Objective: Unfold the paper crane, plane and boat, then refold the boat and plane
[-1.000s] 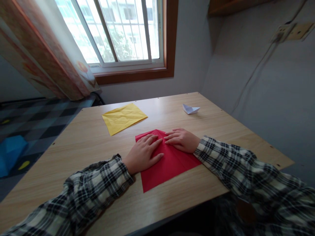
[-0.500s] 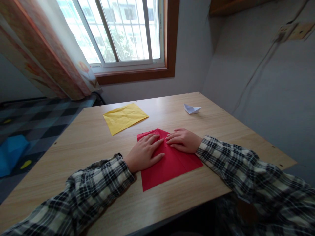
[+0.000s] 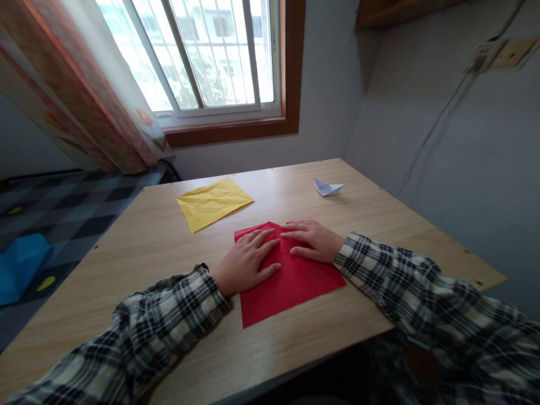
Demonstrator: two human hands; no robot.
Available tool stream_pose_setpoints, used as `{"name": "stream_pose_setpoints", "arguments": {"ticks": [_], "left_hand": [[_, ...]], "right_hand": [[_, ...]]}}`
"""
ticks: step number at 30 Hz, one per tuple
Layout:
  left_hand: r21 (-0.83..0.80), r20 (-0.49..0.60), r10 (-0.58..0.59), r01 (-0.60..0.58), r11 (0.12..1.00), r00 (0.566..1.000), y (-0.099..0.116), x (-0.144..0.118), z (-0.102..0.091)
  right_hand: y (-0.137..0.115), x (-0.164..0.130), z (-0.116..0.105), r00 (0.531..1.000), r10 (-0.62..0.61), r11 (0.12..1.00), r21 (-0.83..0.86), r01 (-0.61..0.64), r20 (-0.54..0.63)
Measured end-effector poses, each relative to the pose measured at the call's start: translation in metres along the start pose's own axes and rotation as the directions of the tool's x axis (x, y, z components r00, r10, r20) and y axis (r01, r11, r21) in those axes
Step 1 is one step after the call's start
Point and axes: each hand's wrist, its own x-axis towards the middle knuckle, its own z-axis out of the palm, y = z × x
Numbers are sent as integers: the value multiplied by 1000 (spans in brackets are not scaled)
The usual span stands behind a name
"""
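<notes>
A sheet of red paper (image 3: 295,287) lies flat on the table in front of me, with creases and a folded part at its far edge. My left hand (image 3: 248,261) rests flat on its left half, fingers spread. Across from it, my right hand (image 3: 310,241) lies on the right half, fingers stretched towards the left hand. Both sets of fingertips come close together near the upper middle of the paper. The palms and fingers hide part of the folds. Neither hand grips anything.
A creased yellow paper (image 3: 215,203) lies at the back left of the wooden table (image 3: 169,247). A small white paper boat (image 3: 328,188) stands at the back right. Blue folded paper (image 3: 21,264) sits on the checked cloth (image 3: 93,197) to the left. A wall stands along the right.
My right hand has shifted slightly up and left on the red paper, and its fingers are spread a little wider. My left hand stays in place.
</notes>
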Motion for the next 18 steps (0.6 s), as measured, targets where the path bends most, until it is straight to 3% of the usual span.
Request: {"name": "stream_pose_setpoints", "arguments": {"ticks": [5,18], "left_hand": [[-27,12,8,-8,1000,1000,0,1,-1],[-53,34,26,-24,998,999,-6,3,-4]], "right_hand": [[-1,0,2,991,78,997,-14,-77,113],[-1,1,1,990,75,997,-10,-74,120]]}}
